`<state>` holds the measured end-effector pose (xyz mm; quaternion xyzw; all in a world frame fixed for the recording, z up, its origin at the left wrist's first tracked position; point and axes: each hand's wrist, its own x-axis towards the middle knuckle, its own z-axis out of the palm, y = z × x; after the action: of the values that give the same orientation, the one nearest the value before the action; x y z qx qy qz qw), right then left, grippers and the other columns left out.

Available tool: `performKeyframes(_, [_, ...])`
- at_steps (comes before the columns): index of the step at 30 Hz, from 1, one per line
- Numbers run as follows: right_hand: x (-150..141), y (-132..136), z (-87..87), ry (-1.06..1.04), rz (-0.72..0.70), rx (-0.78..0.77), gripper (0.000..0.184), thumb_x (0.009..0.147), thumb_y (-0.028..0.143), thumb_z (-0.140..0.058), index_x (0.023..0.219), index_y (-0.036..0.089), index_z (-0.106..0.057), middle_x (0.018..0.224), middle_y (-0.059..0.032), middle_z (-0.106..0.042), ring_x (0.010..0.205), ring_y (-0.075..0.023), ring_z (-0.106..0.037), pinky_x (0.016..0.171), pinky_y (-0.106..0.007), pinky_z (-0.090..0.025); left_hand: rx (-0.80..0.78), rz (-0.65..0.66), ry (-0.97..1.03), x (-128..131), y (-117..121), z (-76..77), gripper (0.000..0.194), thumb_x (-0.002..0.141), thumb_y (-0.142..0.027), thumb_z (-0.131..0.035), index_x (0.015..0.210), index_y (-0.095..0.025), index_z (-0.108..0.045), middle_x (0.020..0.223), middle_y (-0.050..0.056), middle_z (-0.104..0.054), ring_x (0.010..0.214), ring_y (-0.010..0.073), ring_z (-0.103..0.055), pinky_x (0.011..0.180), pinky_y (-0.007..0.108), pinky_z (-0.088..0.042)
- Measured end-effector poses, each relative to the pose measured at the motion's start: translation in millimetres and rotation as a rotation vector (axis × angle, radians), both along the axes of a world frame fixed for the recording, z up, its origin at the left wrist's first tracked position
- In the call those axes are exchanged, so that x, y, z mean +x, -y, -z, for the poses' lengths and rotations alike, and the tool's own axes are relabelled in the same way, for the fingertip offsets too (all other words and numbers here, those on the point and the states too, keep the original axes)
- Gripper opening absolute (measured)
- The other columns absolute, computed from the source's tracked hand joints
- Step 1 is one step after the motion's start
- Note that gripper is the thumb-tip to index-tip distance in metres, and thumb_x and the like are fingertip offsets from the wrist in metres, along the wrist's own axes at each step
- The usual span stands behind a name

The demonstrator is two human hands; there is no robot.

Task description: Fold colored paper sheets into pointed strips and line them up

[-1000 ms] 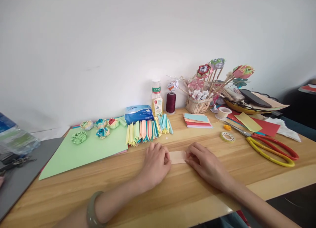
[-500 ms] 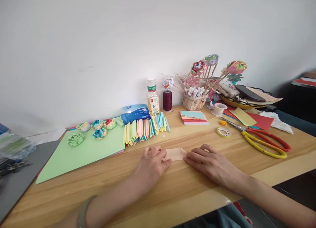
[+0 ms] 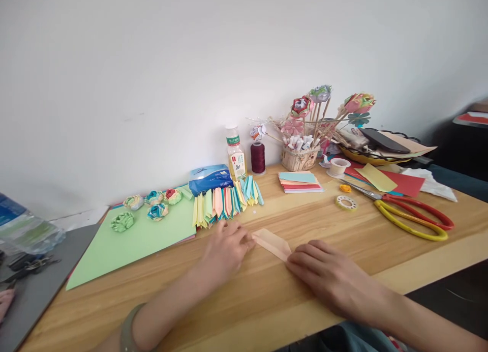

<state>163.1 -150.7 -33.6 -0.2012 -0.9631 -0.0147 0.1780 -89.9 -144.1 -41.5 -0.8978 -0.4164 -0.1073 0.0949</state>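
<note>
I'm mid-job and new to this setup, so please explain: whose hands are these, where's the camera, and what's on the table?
No machine here: these are a person's bare hands, seen from a camera worn on the head. The left hand and right hand touch opposite ends of a peach paper on the table. To the left lies a green sheet bearing paper flowers; to the right, tape and scissors. Beyond the hands are folded strips and a paper stack; behind, a bottle and spool.

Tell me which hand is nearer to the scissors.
Right. The right hand lies left of the scissors, at the peach paper; the left hand is farther left, at its other end.
</note>
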Motion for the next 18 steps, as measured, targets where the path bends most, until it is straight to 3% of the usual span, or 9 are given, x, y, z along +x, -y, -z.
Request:
performKeyframes(3, [-24,22,-1.6,-0.035,0.010,-0.120,0.029,0.091,0.013,-0.034,0.105,0.014,-0.060,0.097,-0.0130,-0.066,0.089,-0.0233,-0.057,0.078,-0.038,-0.045,-0.061,-0.172,0.077,11,4,-0.3,0.027,0.085,-0.023,-0.054,0.111,-0.021,-0.063,0.104,0.007,-0.061,0.105,0.0273,-0.043,0.086,0.044,-0.032])
performKeyframes(6, [-42,27,-3.4,-0.077,-0.118,-0.310,0.029,0.087,0.011,-0.038,0.104,0.016,-0.060,0.100,-0.0108,-0.066,0.093,-0.0205,-0.058,0.083,-0.033,-0.046,-0.182,-0.186,0.163,18,5,-2.1,0.036,0.086,-0.036,-0.055,0.120,-0.023,-0.058,0.112,0.007,-0.056,0.106,0.0275,-0.041,0.090,0.045,-0.034])
performKeyframes(8, [-43,16,-4.3,-0.157,-0.151,-0.410,0.030,0.086,0.009,-0.036,0.101,0.018,-0.061,0.093,-0.0080,-0.067,0.087,-0.0173,-0.060,0.079,-0.029,-0.047,-0.282,-0.136,0.210,20,4,-3.2,0.032,0.089,-0.034,-0.054,0.120,-0.032,-0.057,0.113,0.004,-0.054,0.103,0.0245,-0.042,0.088,0.042,-0.036])
performKeyframes(10, [-38,-5,-4.8,-0.278,-0.003,-0.433,0.032,0.087,0.008,-0.034,0.103,0.018,-0.060,0.095,-0.0085,-0.067,0.089,-0.0168,-0.060,0.079,-0.029,-0.047,-0.337,-0.118,0.250,19,1,-3.7,0.027,0.089,-0.032,-0.054,0.116,-0.037,-0.059,0.109,0.001,-0.054,0.101,0.0224,-0.042,0.087,0.039,-0.036])
performKeyframes(12, [-30,-26,-4.9,-0.316,0.121,-0.378,0.030,0.087,0.010,-0.038,0.107,0.017,-0.059,0.098,-0.0093,-0.065,0.093,-0.0186,-0.058,0.079,-0.032,-0.047,-0.324,-0.153,0.270,18,-2,-3.6,0.027,0.085,-0.038,-0.060,0.113,-0.034,-0.060,0.106,0.001,-0.055,0.101,0.0233,-0.043,0.086,0.039,-0.037])
performKeyframes(15, [-22,-47,-4.6,-0.163,0.060,-0.392,0.027,0.088,0.012,-0.043,0.107,0.017,-0.061,0.101,-0.0092,-0.064,0.094,-0.0198,-0.057,0.080,-0.033,-0.047,-0.260,-0.250,0.289,18,-5,-2.5,0.038,0.076,-0.044,-0.069,0.106,-0.022,-0.061,0.102,0.004,-0.057,0.099,0.0253,-0.045,0.083,0.040,-0.038])
performKeyframes(18, [-21,-51,-4.5,-0.100,0.023,-0.427,0.025,0.090,0.014,-0.042,0.105,0.018,-0.062,0.099,-0.0082,-0.064,0.092,-0.0186,-0.058,0.079,-0.031,-0.047,-0.265,-0.252,0.336,18,-5,-0.6,0.020,0.078,-0.033,-0.070,0.089,-0.019,-0.061,0.089,0.002,-0.061,0.088,0.0213,-0.051,0.076,0.034,-0.041])
